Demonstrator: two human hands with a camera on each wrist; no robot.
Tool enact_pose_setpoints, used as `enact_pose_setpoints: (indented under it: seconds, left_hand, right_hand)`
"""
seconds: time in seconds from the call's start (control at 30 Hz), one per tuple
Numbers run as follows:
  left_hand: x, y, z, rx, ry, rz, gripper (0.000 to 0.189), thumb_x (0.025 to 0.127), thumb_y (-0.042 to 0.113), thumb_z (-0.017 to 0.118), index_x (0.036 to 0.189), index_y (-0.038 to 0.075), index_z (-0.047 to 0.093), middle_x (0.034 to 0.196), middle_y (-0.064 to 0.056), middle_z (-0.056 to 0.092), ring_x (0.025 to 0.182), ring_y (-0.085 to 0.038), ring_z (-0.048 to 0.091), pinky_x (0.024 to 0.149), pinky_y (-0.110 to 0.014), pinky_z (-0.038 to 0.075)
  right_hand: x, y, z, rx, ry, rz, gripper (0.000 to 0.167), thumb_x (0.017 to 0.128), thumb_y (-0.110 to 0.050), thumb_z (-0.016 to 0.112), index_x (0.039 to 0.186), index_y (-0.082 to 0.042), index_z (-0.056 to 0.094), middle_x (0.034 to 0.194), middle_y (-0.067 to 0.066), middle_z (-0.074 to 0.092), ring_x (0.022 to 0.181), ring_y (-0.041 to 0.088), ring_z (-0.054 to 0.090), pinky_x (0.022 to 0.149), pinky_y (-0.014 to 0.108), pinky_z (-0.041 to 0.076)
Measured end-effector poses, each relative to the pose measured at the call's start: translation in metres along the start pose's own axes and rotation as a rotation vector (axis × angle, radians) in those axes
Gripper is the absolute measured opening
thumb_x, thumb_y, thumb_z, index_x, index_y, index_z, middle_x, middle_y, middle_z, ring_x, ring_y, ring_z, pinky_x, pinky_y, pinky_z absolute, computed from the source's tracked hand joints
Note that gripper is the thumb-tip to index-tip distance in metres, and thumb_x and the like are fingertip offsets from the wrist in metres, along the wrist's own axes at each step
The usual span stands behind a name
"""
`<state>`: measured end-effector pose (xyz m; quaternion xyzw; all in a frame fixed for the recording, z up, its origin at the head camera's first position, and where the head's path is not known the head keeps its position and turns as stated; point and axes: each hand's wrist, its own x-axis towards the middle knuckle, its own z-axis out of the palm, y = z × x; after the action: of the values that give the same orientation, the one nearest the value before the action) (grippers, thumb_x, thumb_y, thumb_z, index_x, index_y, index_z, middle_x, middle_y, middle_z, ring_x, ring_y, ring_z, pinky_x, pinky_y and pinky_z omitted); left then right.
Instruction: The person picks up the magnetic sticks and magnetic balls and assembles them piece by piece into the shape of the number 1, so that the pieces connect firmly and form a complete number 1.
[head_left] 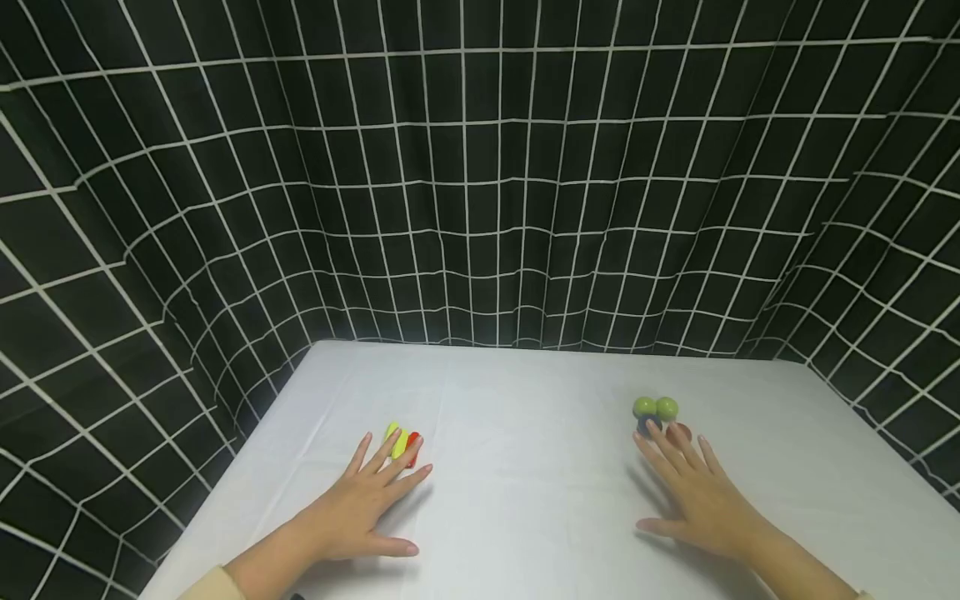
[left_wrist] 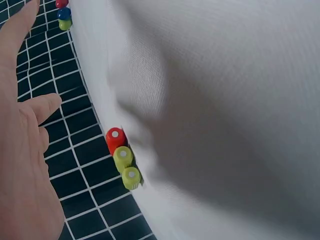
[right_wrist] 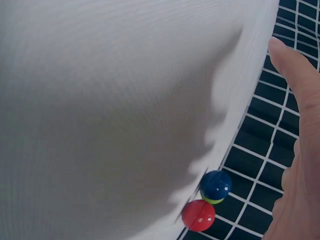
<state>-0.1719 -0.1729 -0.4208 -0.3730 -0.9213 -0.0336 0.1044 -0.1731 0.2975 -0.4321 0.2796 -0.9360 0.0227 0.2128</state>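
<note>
My left hand (head_left: 362,510) hovers over the white cloth with its fingers spread. Beyond its fingertips lie a red stubby piece (head_left: 413,450) and two yellow-green ones (head_left: 395,438), partly covered by the fingers in the head view. The left wrist view shows the red piece (left_wrist: 115,139) and the yellow-green pieces (left_wrist: 123,157) side by side, each with a pale dot on its end. My right hand (head_left: 701,504), also spread, is held above the cloth near a cluster of small balls: two green balls (head_left: 656,407), a blue ball (head_left: 648,426) and a red ball (head_left: 678,435). Neither hand holds anything.
A white cloth (head_left: 517,467) covers the table. Black curtain (head_left: 495,183) with a white grid stands behind the table and along both sides. The two groups of small things lie well apart, left and right.
</note>
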Motion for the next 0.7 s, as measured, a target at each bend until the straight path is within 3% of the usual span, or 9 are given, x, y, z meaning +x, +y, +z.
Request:
enact_pose_setpoints:
  seconds: [0.17, 0.23, 0.27, 0.33, 0.4, 0.47, 0.6, 0.7]
  left_hand:
    - [-0.001, 0.002, 0.003, -0.009, 0.021, 0.004, 0.078, 0.079, 0.07, 0.051, 0.14, 0.022, 0.042, 0.154, -0.007, 0.025, 0.14, -0.037, 0.023, 0.108, -0.035, -0.027]
    - [-0.001, 0.005, 0.003, -0.038, 0.006, -0.016, 0.073, 0.082, 0.064, 0.053, 0.138, 0.019, 0.045, 0.153, -0.007, 0.028, 0.139, -0.034, 0.027, 0.115, -0.04, -0.015]
    - [-0.001, 0.007, 0.004, -0.06, -0.008, -0.038, 0.069, 0.083, 0.061, 0.054, 0.137, 0.018, 0.047, 0.152, -0.007, 0.03, 0.138, -0.032, 0.03, 0.117, -0.041, -0.006]
    - [0.0, 0.012, 0.005, -0.11, -0.019, -0.105, 0.062, 0.084, 0.053, 0.058, 0.132, 0.014, 0.052, 0.149, -0.008, 0.036, 0.134, -0.029, 0.038, 0.115, -0.044, 0.016]
    - [0.002, 0.018, 0.006, -0.166, 0.0, -0.195, 0.054, 0.084, 0.045, 0.063, 0.125, 0.009, 0.058, 0.141, -0.009, 0.046, 0.126, -0.028, 0.046, 0.104, -0.045, 0.035]
    - [0.004, 0.023, 0.008, -0.239, 0.04, -0.305, 0.047, 0.083, 0.037, 0.067, 0.118, 0.005, 0.062, 0.133, -0.011, 0.055, 0.12, -0.028, 0.052, 0.099, -0.044, 0.043]
    - [0.01, 0.03, 0.012, -0.41, 0.129, -0.499, 0.038, 0.08, 0.024, 0.072, 0.109, 0.0, 0.065, 0.113, -0.014, 0.066, 0.105, -0.028, 0.062, 0.087, -0.039, 0.051]
    - [0.013, 0.03, 0.016, -0.52, 0.172, -0.59, 0.037, 0.078, 0.018, 0.074, 0.107, -0.003, 0.065, 0.099, -0.015, 0.069, 0.091, -0.026, 0.067, 0.076, -0.034, 0.054]
  right_hand:
    - [0.002, -0.002, -0.001, 0.031, 0.008, -0.002, 0.096, 0.072, -0.056, 0.069, 0.146, -0.012, 0.027, 0.158, 0.006, 0.004, 0.141, 0.012, -0.017, 0.113, 0.035, -0.019]
    - [0.002, -0.004, -0.002, 0.062, 0.017, 0.014, 0.093, 0.073, -0.053, 0.07, 0.145, -0.011, 0.029, 0.157, 0.007, 0.01, 0.142, 0.014, -0.011, 0.113, 0.029, -0.015]
    - [0.003, -0.005, -0.002, 0.08, 0.023, 0.029, 0.091, 0.074, -0.051, 0.071, 0.145, -0.01, 0.032, 0.156, 0.009, 0.014, 0.144, 0.02, -0.005, 0.116, 0.035, -0.01]
    - [0.004, -0.006, -0.001, 0.122, 0.034, 0.065, 0.085, 0.075, -0.046, 0.072, 0.141, -0.006, 0.037, 0.152, 0.014, 0.025, 0.143, 0.034, 0.013, 0.116, 0.047, 0.005]
    - [0.006, -0.009, -0.002, 0.17, 0.053, 0.126, 0.076, 0.075, -0.04, 0.074, 0.134, -0.002, 0.045, 0.144, 0.019, 0.039, 0.131, 0.042, 0.035, 0.107, 0.057, 0.024]
    - [0.008, -0.011, -0.002, 0.227, 0.076, 0.2, 0.066, 0.075, -0.032, 0.075, 0.127, 0.002, 0.052, 0.134, 0.023, 0.049, 0.117, 0.045, 0.047, 0.091, 0.06, 0.035]
    - [0.011, -0.012, -0.006, 0.351, 0.103, 0.411, 0.05, 0.078, -0.024, 0.073, 0.118, 0.003, 0.058, 0.118, 0.025, 0.059, 0.107, 0.045, 0.053, 0.087, 0.059, 0.04]
    - [0.012, -0.01, -0.008, 0.395, 0.096, 0.579, 0.048, 0.082, -0.031, 0.07, 0.117, 0.0, 0.06, 0.108, 0.025, 0.063, 0.096, 0.04, 0.058, 0.078, 0.051, 0.047]
